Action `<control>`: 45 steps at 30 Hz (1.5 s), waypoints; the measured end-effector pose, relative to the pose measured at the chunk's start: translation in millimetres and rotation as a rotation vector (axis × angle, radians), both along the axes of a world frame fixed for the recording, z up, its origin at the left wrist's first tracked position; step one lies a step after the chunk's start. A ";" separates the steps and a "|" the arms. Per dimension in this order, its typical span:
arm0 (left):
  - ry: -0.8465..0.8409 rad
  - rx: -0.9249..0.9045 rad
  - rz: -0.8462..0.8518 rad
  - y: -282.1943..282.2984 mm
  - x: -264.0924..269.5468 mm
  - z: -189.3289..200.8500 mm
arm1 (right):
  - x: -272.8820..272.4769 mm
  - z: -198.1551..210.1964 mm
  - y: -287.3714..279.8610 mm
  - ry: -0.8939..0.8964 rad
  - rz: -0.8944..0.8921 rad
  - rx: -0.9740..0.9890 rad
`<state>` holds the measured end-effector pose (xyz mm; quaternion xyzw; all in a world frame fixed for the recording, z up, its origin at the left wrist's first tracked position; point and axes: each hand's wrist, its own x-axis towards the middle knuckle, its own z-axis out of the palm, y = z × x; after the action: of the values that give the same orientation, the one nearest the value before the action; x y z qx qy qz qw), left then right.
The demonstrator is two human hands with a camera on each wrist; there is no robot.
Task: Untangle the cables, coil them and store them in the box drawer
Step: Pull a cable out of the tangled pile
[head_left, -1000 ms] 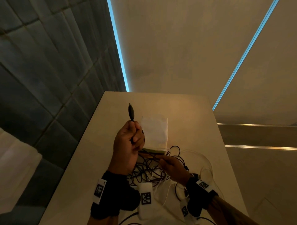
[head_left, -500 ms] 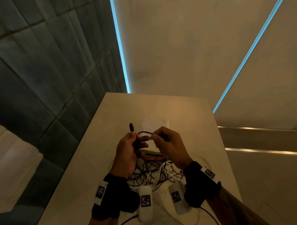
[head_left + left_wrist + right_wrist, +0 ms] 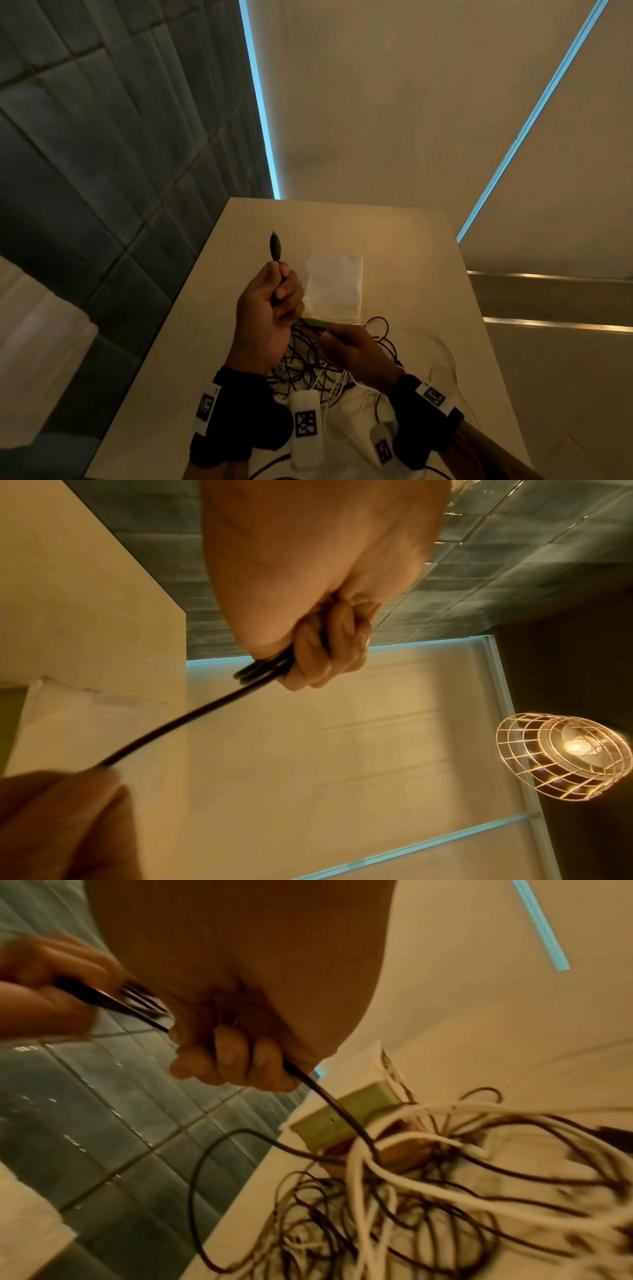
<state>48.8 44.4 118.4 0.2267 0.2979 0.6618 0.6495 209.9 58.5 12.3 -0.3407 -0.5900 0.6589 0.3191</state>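
A thin black cable, limp and light, is gripped w/ folded loops in the curled left hand and pinched further down by the right hand above the table, best fed hand-over-hand; approx. several black and white cables are seen tangled beside one box.

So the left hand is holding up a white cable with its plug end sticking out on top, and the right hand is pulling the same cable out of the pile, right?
Not quite: the cable is black, not white, as the left wrist view shows. The left hand does hold it up with the plug on top, and the right hand draws it from the pile.
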 end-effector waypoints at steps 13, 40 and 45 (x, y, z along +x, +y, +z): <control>0.136 -0.021 0.043 -7.0 -6.1 10.6 | 7.8 -49.7 -3.1 -0.239 -0.029 -0.048; 0.005 -0.048 0.095 -3.4 -3.8 7.7 | -1.9 32.6 3.1 -0.051 -0.016 0.085; 0.104 -0.090 0.135 -1.8 -10.8 4.2 | 32.0 12.9 -2.8 -0.201 -0.075 0.142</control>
<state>38.0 42.6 122.6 0.2108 0.3754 0.6773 0.5966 241.9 55.7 25.3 -0.4035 -0.6509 0.5655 0.3061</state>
